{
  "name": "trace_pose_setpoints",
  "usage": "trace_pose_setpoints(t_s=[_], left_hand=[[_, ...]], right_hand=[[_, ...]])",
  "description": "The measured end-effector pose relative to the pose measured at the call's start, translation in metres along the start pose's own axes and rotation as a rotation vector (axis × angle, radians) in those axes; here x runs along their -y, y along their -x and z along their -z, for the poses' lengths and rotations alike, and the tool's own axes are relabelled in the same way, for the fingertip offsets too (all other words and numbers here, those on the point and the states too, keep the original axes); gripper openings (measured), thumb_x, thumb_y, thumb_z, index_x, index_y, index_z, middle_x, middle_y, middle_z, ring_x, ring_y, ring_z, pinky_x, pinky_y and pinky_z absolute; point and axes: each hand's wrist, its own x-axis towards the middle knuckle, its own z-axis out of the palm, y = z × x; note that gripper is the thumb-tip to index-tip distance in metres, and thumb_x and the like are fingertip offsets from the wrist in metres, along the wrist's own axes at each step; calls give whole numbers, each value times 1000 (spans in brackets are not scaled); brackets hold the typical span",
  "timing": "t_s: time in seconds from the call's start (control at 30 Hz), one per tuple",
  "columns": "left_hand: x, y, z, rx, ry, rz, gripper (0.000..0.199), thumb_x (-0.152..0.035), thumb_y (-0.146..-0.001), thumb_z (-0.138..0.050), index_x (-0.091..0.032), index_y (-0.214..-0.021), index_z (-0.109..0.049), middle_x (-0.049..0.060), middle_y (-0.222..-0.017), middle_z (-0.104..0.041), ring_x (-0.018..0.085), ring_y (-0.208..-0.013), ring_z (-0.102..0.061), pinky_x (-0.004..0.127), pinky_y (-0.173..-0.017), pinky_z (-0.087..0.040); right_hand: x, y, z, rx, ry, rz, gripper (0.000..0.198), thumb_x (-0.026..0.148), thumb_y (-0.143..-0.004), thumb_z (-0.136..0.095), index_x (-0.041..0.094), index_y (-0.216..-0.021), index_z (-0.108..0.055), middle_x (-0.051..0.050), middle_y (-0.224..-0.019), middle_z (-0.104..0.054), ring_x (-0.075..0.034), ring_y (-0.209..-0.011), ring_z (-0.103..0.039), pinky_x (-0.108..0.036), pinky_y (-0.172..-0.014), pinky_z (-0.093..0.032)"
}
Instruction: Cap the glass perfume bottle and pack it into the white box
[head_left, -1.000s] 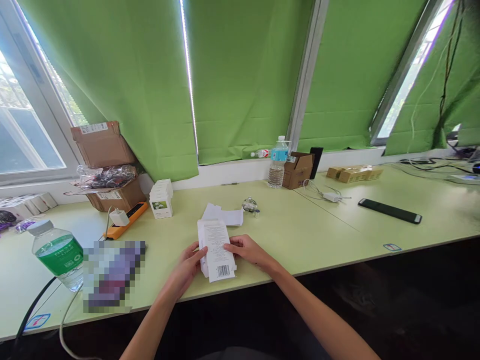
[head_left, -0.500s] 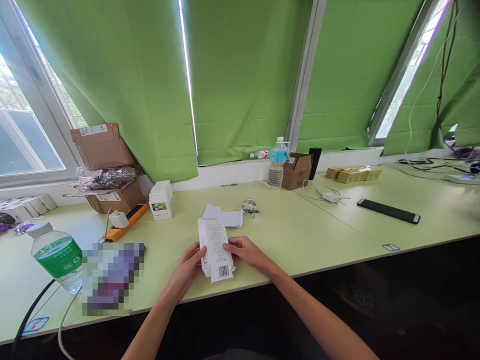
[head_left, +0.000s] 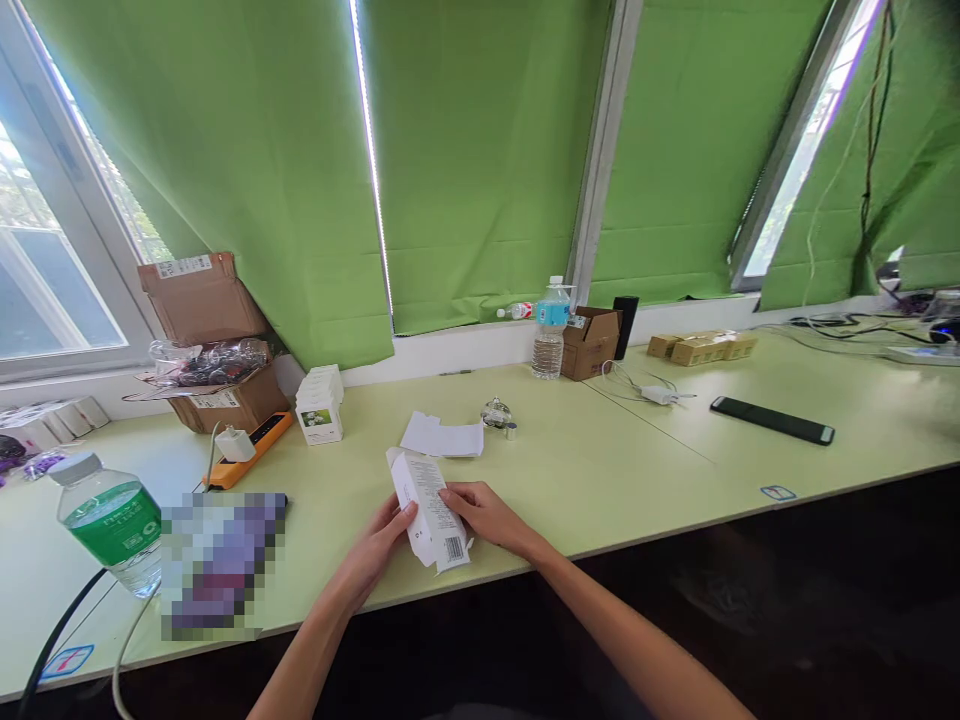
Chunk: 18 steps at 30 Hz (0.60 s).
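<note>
Head view: two bare forearms enter from the bottom edge, angled inward; left hand [head_left: 379, 550] grips the left side of one white carton [head_left: 429, 505], thumb on its side panel, other fingers mostly hidden behind it; right hand [head_left: 486, 515] grips the right edge, thumb side on the printed face, fingers bent, wrist low near the table edge; both hands grasping, neither released; carton sits between them over the near edge of the table [head_left: 600, 480], tilted, barcode end toward the person, flaps out at that end; just beyond it, one flat white card piece [head_left: 446, 440]; right of that, one clear glass-like item [head_left: 496, 412] and one small silvery cylinder [head_left: 511, 432], near each other; bottles, three: one green-labelled [head_left: 112, 515] at left, one large blue-labelled [head_left: 551, 330] at back, one small red-labelled [head_left: 515, 312] on its side by the blind; open brown boxes, two: left one [head_left: 251, 400] stuffed with wrapped items, right one [head_left: 591, 355] beside the large bottle; one orange power strip [head_left: 274, 435]; one row of small white boxes [head_left: 319, 430], exact count unclear; one long black device [head_left: 772, 420] lying at right.
</note>
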Motion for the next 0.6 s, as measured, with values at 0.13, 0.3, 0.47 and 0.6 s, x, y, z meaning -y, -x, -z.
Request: trace_pose_setpoints(t_s=[0.13, 0.3, 0.47, 0.6], left_hand=[[1, 2, 0, -29, -20, 8, 61, -40, -81, -67, -22, -135, -48, 10, -127, -62, 28, -120, -55, 41, -108, -36], [3, -1, -3, -96, 40, 10, 59, -36, -79, -70, -21, -132, -49, 11, -126, -62, 28, -117, -58, 39, -105, -40], [8, -11, 0, -187, 200, -22, 50, -32, -80, -68, -18, -125, -51, 12, -121, -64, 27, -107, -64, 38, -94, -50], [12, -15, 3, -218, 201, -27, 51, -31, -78, -70, -19, -124, -51, 12, -116, -67, 27, -103, -66, 37, -89, -53]], right_hand=[[8, 3, -3, 52, -35, 27, 62, 61, -86, -51, 24, -135, -50, -7, -101, -68, -22, -84, -62, -31, -68, -49], [3, 2, -4, 57, 4, 16, 62, 60, -87, -49, 23, -136, -50, -6, -94, -69, -21, -78, -61, -32, -66, -48], [-6, 1, -3, -35, 68, -23, 66, 55, -84, -58, 17, -137, -47, -5, -81, -66, -18, -72, -59, -29, -64, -45], [-4, 2, -2, 2, 73, -7, 64, 53, -82, -62, 18, -134, -49, -6, -91, -66, -20, -84, -61, -31, -73, -47]])
